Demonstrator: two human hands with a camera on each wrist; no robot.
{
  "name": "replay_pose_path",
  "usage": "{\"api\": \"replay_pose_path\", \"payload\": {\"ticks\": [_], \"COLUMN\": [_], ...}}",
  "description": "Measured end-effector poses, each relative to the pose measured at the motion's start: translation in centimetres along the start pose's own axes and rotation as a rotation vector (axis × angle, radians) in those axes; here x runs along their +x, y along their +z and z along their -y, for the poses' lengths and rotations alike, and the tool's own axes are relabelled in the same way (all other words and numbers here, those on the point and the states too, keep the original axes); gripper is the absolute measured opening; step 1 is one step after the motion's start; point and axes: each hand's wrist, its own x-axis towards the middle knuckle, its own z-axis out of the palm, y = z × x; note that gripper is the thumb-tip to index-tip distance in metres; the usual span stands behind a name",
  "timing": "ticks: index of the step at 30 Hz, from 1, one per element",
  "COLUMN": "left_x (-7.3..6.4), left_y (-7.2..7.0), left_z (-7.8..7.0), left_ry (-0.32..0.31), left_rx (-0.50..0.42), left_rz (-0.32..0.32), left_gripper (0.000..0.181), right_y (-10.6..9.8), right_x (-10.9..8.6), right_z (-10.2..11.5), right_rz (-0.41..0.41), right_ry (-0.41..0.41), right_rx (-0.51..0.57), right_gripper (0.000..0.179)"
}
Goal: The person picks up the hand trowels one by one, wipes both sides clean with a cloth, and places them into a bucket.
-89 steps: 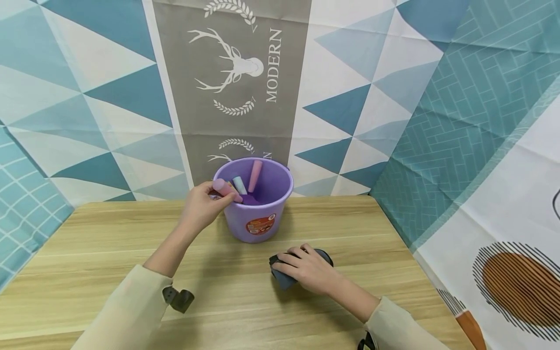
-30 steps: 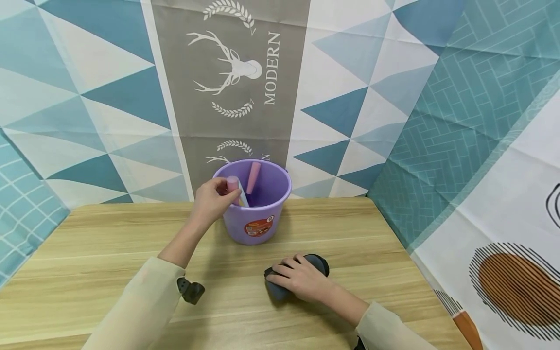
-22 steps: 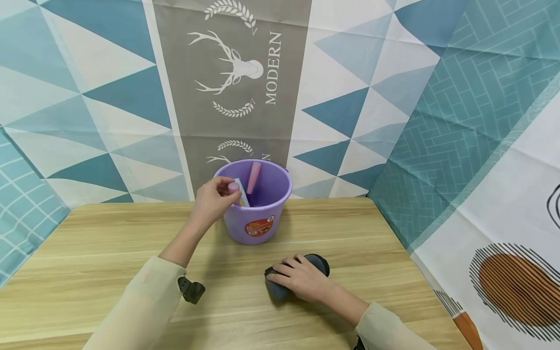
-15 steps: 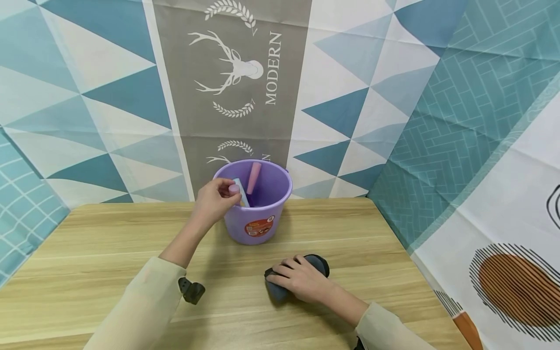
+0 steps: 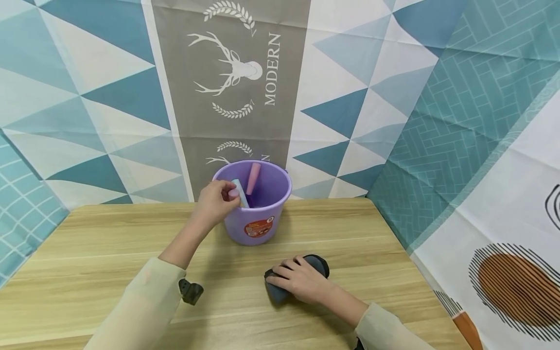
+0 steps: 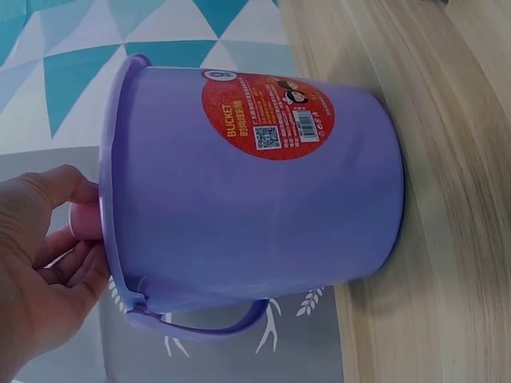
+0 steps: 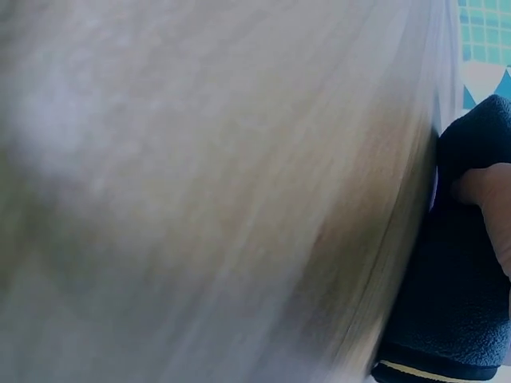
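Observation:
My left hand [image 5: 216, 200] pinches a pink cylinder [image 5: 234, 193] between thumb and fingers at the near left rim of a purple bucket [image 5: 262, 214]. Only the cylinder's top end shows; the rest is inside the bucket. In the left wrist view, the pink end [image 6: 86, 221] sticks out past the rim between thumb and fingers. A pale blue stick [image 5: 240, 193] and another pink cylinder [image 5: 253, 178] lean inside the bucket. On the table, my right hand [image 5: 302, 281] grips a dark blue-grey, fuzzy fabric thing [image 7: 455, 263] with black edging; its kind is unclear.
The bucket stands near the back edge of the wood-grain table [image 5: 131, 233], with its handle [image 6: 215, 329] hanging down the side. A patterned cloth [image 5: 236, 121] hangs behind, and more patterned cloth [image 5: 437, 131] runs along the right side.
The pink cylinder in my left hand has gone from tilted across the rim to upright and then lower into the bucket. My right hand stays on the dark fabric thing, nearly still.

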Motion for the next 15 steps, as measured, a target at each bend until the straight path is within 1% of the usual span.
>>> {"api": "replay_pose_path", "payload": {"ticks": [4,8,12,15], "left_x": [-0.03,0.02,0.12,0.18], "left_y": [-0.02,-0.05,-0.03,0.00], "left_z": [0.11,0.27,0.46,0.60], "left_ry": [0.015,0.023,0.049,0.059], "left_rx": [0.014,0.026,0.037,0.040], "left_rz": [-0.006,-0.009,-0.030,-0.043], "left_gripper": [0.031,0.033,0.033,0.032], "right_y": [-0.13,-0.27,-0.41,-0.57], "right_x": [0.01,0.01,0.01,-0.01], "right_z": [0.04,0.05,0.02,-0.05], "right_rz": [0.014,0.058,0.100,0.130], "right_ry": [0.010,0.030,0.037,0.034], "right_rx": [0.015,0.034,0.057,0.077], "right_gripper": [0.034,0.039,0.046,0.056]}}
